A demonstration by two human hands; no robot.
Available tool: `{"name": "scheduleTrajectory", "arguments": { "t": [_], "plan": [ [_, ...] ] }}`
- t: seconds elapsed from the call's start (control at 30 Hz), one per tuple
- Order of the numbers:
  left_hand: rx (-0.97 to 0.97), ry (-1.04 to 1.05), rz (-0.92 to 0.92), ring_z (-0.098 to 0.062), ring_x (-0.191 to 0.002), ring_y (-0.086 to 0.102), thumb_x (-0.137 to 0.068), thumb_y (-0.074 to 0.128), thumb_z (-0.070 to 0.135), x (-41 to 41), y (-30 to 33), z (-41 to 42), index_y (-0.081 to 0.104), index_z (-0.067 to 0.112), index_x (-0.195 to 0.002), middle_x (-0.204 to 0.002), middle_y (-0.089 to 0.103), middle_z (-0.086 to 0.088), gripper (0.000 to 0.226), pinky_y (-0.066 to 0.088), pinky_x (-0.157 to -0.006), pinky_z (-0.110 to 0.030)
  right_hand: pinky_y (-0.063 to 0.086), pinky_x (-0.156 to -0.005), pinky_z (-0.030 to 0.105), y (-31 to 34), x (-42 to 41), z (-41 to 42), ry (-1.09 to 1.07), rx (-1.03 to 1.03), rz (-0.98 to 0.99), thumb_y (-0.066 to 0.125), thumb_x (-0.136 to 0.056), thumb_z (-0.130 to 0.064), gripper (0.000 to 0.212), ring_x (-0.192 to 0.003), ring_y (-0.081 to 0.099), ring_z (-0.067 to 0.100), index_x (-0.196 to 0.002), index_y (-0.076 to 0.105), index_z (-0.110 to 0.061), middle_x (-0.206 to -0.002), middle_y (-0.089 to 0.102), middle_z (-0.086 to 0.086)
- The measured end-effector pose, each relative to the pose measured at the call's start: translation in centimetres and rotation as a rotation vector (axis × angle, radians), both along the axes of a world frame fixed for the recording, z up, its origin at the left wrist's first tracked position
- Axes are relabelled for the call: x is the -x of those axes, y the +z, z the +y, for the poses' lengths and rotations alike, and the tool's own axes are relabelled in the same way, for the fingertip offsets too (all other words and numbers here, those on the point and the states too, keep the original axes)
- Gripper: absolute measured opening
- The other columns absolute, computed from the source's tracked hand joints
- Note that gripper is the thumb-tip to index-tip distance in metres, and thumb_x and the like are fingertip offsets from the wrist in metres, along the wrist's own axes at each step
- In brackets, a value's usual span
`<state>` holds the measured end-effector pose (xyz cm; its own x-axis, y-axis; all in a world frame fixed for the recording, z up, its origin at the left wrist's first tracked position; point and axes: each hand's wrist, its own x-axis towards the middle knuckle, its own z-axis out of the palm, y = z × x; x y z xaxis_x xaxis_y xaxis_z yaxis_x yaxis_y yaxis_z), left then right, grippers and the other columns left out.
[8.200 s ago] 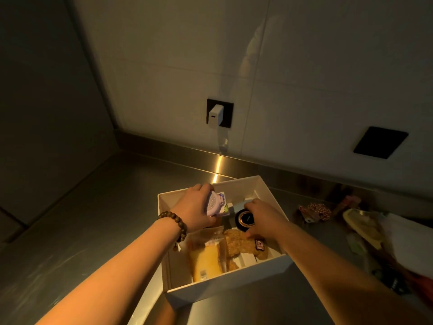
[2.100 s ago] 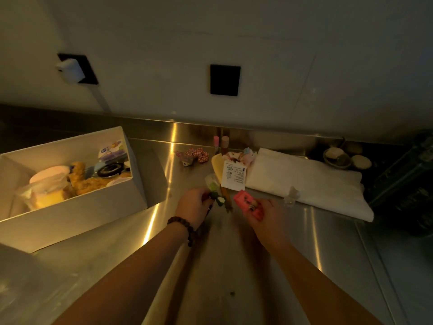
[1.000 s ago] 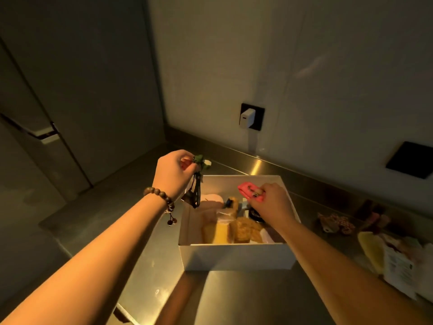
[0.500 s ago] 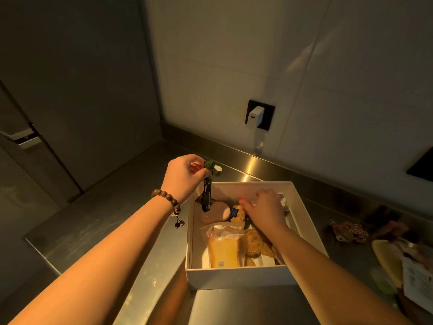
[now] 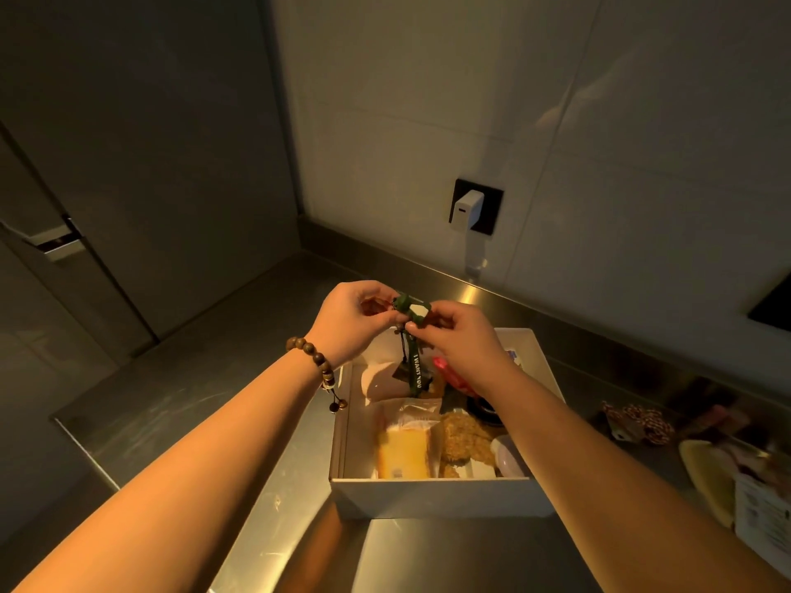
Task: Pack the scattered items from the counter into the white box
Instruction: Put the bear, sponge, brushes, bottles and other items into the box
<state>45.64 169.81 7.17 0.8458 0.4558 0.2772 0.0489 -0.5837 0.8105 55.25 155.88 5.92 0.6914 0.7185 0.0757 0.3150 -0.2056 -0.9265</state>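
- I have the green charm (image 5: 410,312) pinched from both sides above the white box (image 5: 432,494): my left hand (image 5: 353,321) has finger and thumb closed on its left end, and my right hand (image 5: 460,336) has its fingertips closed on the right end.
- Its dark green strap (image 5: 414,370) hangs straight down from the charm, with the lower end dangling over the back left part of the box, near a pale pink round item (image 5: 381,380).
- To do this step well, I judge the charm should go down strap first, so the ribbon folds onto itself and does not trail over the wall.
- The box is already crowded: a wrapped yellow cake (image 5: 404,449) at the front, a crumbly brown item (image 5: 462,440) beside it, a red piece (image 5: 453,376) and a dark round tin (image 5: 481,406) partly under my right forearm. The back left corner looks like the freest spot.
- I would loosen one grip first and lower with the other, only letting go once the charm is below the rim.
- More items wait on the bench (image 5: 192,404) to the right, among them a red-and-white patterned piece (image 5: 637,423), so packing is not finished.
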Motion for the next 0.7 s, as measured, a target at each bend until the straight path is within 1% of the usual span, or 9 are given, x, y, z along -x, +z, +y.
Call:
{"name": "scheduleTrajectory", "arguments": {
  "t": [0.07,0.13,0.23,0.3,0.4,0.5,0.63,0.7],
  "plan": [
    [-0.010,-0.020,0.025,0.006,-0.081,0.062,-0.077,0.071,0.019,0.6,-0.2,0.2,0.066,0.020,-0.096,-0.091,0.067,0.009,0.020,0.048,-0.072,-0.008,0.044,-0.056,0.007,-0.1,0.0,0.1,-0.032,-0.005,0.002,0.068,-0.084,-0.021,0.009,-0.078,0.062,0.000,-0.093,0.070,-0.023,-0.083,0.067,-0.008],
    [-0.004,-0.037,0.061,0.003,-0.088,0.062,-0.076,0.073,0.021,1.4,-0.4,0.7,0.064,0.019,-0.105,-0.099,0.066,0.007,0.030,0.050,-0.078,-0.012,0.048,-0.057,0.008,-0.2,0.1,0.5,-0.077,-0.013,0.020,0.068,-0.084,-0.017,0.012,-0.081,0.064,0.006,-0.096,0.070,-0.017,-0.086,0.068,-0.002],
    [-0.023,0.009,0.096,-0.002,-0.098,0.059,-0.076,0.071,0.032,2.9,-1.2,1.5,0.059,0.019,-0.115,-0.111,0.062,0.006,0.043,0.047,-0.084,-0.015,0.055,-0.066,0.020,-0.6,0.6,1.3,-0.122,0.013,0.040,0.069,-0.083,-0.018,0.010,-0.080,0.066,0.013,-0.092,0.071,-0.015,-0.084,0.069,0.001],
    [-0.062,0.091,0.105,-0.004,-0.103,0.057,-0.081,0.065,0.036,4.0,-2.0,2.0,0.056,0.019,-0.119,-0.115,0.060,0.005,0.042,0.044,-0.086,-0.016,0.057,-0.068,0.027,-0.8,1.0,2.2,-0.129,0.035,0.060,0.070,-0.082,-0.021,0.007,-0.078,0.066,0.015,-0.088,0.071,-0.016,-0.082,0.070,0.001],
    [-0.089,0.224,0.118,-0.008,-0.109,0.054,-0.088,0.057,0.036,5.5,-3.2,2.8,0.054,0.018,-0.123,-0.123,0.059,0.001,0.039,0.041,-0.092,-0.021,0.055,-0.063,0.026,-1.4,1.9,3.8,-0.118,0.106,0.040,0.070,-0.082,-0.026,0.005,-0.077,0.064,0.013,-0.080,0.072,-0.022,-0.078,0.068,-0.003],
    [-0.114,0.319,0.137,-0.011,-0.115,0.052,-0.091,0.052,0.035,6.7,-4.4,3.2,0.051,0.018,-0.127,-0.127,0.057,0.000,0.040,0.039,-0.093,-0.023,0.056,-0.071,0.032,-2.8,2.9,5.4,-0.134,0.211,0.037,0.069,-0.083,-0.025,0.010,-0.077,0.064,0.014,-0.074,0.071,-0.022,-0.076,0.067,-0.003],
    [-0.152,0.354,0.161,-0.012,-0.117,0.051,-0.092,0.050,0.036,7.8,-5.8,3.2,0.050,0.018,-0.129,-0.129,0.056,-0.001,0.042,0.037,-0.093,-0.023,0.058,-0.072,0.035,-4.8,3.9,6.6,-0.157,0.352,0.111,0.069,-0.083,-0.021,0.012,-0.075,0.066,0.019,-0.074,0.068,-0.015,-0.077,0.067,0.004],
    [-0.157,0.356,0.176,-0.013,-0.118,0.050,-0.092,0.050,0.036,8.1,-6.5,2.9,0.049,0.019,-0.130,-0.130,0.055,-0.001,0.042,0.037,-0.095,-0.025,0.057,-0.072,0.033,-5.4,4.3,7.0,-0.140,0.422,0.101,0.068,-0.084,-0.022,0.014,-0.076,0.065,0.020,-0.072,0.065,-0.015,-0.078,0.067,0.006]
  ]
}}
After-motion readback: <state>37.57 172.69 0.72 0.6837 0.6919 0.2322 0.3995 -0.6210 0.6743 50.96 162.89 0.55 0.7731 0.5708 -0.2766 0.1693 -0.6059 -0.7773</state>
